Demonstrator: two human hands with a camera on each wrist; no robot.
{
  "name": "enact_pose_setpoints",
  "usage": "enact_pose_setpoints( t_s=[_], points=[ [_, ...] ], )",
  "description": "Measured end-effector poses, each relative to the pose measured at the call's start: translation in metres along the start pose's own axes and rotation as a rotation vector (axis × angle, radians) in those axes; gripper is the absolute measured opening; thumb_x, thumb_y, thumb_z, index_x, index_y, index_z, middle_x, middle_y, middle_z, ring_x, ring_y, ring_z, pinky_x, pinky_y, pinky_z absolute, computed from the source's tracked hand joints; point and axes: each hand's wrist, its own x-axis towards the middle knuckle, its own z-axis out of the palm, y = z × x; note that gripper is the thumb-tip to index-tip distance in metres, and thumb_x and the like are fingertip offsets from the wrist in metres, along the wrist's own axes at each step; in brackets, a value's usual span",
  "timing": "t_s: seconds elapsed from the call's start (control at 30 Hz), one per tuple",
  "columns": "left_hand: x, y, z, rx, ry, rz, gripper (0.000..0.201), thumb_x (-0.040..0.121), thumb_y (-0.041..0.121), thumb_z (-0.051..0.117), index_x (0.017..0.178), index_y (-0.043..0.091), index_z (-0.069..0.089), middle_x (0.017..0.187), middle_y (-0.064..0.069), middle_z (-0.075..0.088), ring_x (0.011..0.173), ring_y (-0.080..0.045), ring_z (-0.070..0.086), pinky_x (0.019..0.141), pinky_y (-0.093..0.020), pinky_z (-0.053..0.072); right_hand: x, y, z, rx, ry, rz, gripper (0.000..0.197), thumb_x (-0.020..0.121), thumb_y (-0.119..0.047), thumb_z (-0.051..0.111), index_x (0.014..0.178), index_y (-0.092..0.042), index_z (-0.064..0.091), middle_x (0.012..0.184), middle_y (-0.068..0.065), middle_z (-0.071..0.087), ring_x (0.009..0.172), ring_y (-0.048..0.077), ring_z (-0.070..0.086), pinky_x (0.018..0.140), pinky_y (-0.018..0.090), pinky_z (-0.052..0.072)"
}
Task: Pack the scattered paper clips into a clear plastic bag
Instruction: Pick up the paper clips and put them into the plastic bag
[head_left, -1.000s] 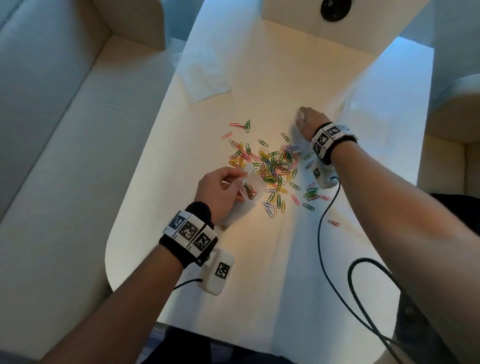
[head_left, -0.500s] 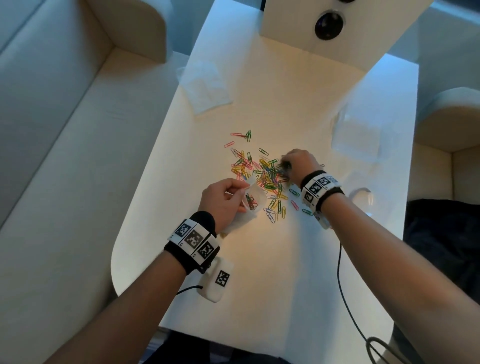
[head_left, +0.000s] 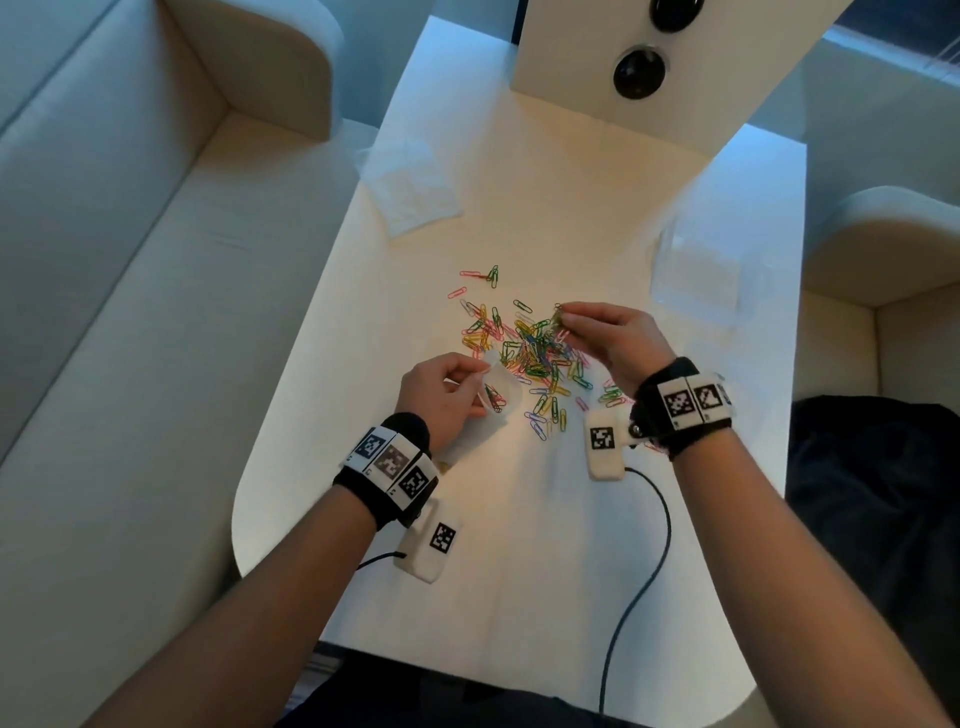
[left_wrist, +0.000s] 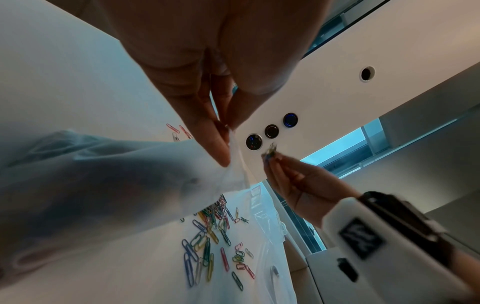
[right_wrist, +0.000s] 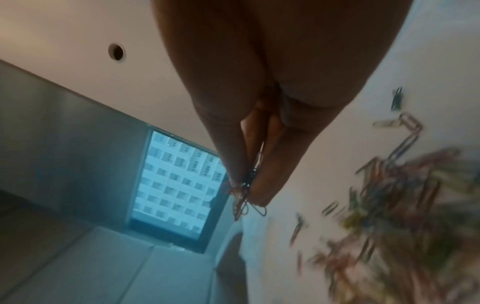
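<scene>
A pile of coloured paper clips lies scattered on the white table. My left hand pinches the rim of a small clear plastic bag at the pile's near left; a few clips lie inside it. In the left wrist view, finger and thumb hold the bag's rim up. My right hand hovers over the pile's right side and pinches a small bunch of clips at its fingertips, seen hanging between the fingers in the right wrist view. More loose clips lie on the table.
More clear plastic bags lie at the far left and at the right of the table. A white box with round dark holes stands at the far end. A black cable trails across the near table. Cream sofa seats flank both sides.
My right hand came back from the table's far right to the pile, closed on several clips and now lifts them. The left hand kept holding the bag in place.
</scene>
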Motion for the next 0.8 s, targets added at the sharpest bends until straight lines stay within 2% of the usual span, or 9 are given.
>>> enact_pose_setpoints(
  t_s=[0.1, 0.23, 0.3, 0.43, 0.5, 0.6, 0.7, 0.77, 0.8],
  points=[
    [-0.001, 0.000, 0.003, -0.020, 0.008, -0.001, 0.013, 0.093, 0.010, 0.064, 0.102, 0.011, 0.072, 0.091, -0.010, 0.070, 0.075, -0.018, 0.075, 0.076, -0.041, 0.063, -0.022, 0.004, 0.022, -0.085, -0.141, 0.003, 0.022, 0.085, -0.002, 0.068, 0.106, -0.001, 0.070, 0.101, 0.013, 0.074, 0.091, 0.020, 0.072, 0.079, 0.024, 0.058],
    [-0.002, -0.002, 0.004, -0.035, 0.029, -0.009, 0.013, 0.093, 0.010, 0.064, 0.103, 0.010, 0.072, 0.088, -0.008, 0.070, 0.075, -0.019, 0.075, 0.075, -0.042, 0.063, -0.031, 0.025, 0.045, -0.768, -0.060, -0.241, 0.010, 0.084, -0.014, 0.073, 0.093, -0.012, 0.076, 0.084, 0.001, 0.075, 0.075, 0.011, 0.071, 0.077, 0.025, 0.059],
    [-0.002, -0.002, 0.002, -0.027, 0.023, -0.003, 0.013, 0.093, 0.010, 0.063, 0.103, 0.010, 0.072, 0.089, -0.007, 0.070, 0.075, -0.017, 0.075, 0.075, -0.039, 0.063, -0.036, 0.031, 0.059, -0.971, -0.010, -0.359, 0.012, 0.088, -0.018, 0.068, 0.095, -0.015, 0.077, 0.087, -0.002, 0.074, 0.077, 0.008, 0.068, 0.079, 0.024, 0.058],
    [0.002, -0.001, -0.001, -0.008, 0.032, 0.008, 0.014, 0.093, 0.009, 0.063, 0.104, 0.009, 0.072, 0.089, -0.006, 0.070, 0.071, -0.009, 0.073, 0.070, -0.028, 0.062, -0.044, 0.030, 0.070, -1.059, -0.141, -0.341, 0.027, 0.092, -0.002, 0.053, 0.107, -0.012, 0.074, 0.099, 0.004, 0.074, 0.088, 0.016, 0.068, 0.085, 0.028, 0.056],
    [0.003, -0.002, -0.002, -0.016, 0.037, 0.006, 0.014, 0.093, 0.008, 0.063, 0.103, 0.011, 0.072, 0.086, -0.004, 0.069, 0.070, -0.010, 0.073, 0.070, -0.029, 0.062, -0.045, 0.028, 0.066, -1.066, -0.176, -0.370, 0.024, 0.091, -0.003, 0.057, 0.104, -0.013, 0.075, 0.097, 0.003, 0.074, 0.085, 0.013, 0.068, 0.084, 0.027, 0.056],
    [0.003, -0.003, -0.004, -0.027, 0.039, -0.003, 0.014, 0.094, 0.008, 0.062, 0.103, 0.011, 0.072, 0.089, -0.006, 0.069, 0.074, -0.012, 0.074, 0.070, -0.028, 0.062, -0.027, 0.021, 0.044, -0.936, 0.011, -0.395, 0.016, 0.089, -0.011, 0.065, 0.101, -0.016, 0.075, 0.096, 0.000, 0.075, 0.081, 0.006, 0.067, 0.081, 0.018, 0.055],
    [0.000, -0.005, -0.010, 0.002, 0.037, 0.004, 0.014, 0.094, 0.009, 0.061, 0.104, 0.011, 0.071, 0.092, -0.006, 0.068, 0.080, -0.012, 0.073, 0.067, -0.024, 0.061, 0.015, 0.019, -0.003, -0.931, 0.340, -0.254, 0.029, 0.092, -0.014, 0.059, 0.119, -0.015, 0.067, 0.118, 0.006, 0.068, 0.102, 0.017, 0.064, 0.098, 0.030, 0.050],
    [-0.001, -0.006, -0.012, -0.024, 0.034, -0.010, 0.014, 0.094, 0.008, 0.061, 0.102, 0.012, 0.071, 0.095, -0.009, 0.069, 0.084, -0.016, 0.073, 0.071, -0.031, 0.062, 0.043, 0.028, -0.030, -1.095, 0.387, -0.019, 0.044, 0.095, -0.021, 0.052, 0.138, -0.010, 0.049, 0.140, 0.014, 0.052, 0.125, 0.029, 0.051, 0.109, 0.037, 0.039],
    [-0.002, -0.006, -0.012, -0.034, 0.034, -0.018, 0.013, 0.094, 0.008, 0.062, 0.102, 0.013, 0.071, 0.095, -0.010, 0.069, 0.085, -0.017, 0.074, 0.072, -0.033, 0.063, 0.055, 0.035, -0.038, -1.146, 0.374, 0.069, 0.049, 0.097, -0.024, 0.050, 0.142, -0.007, 0.042, 0.144, 0.017, 0.045, 0.130, 0.033, 0.045, 0.109, 0.039, 0.036]
  ],
)
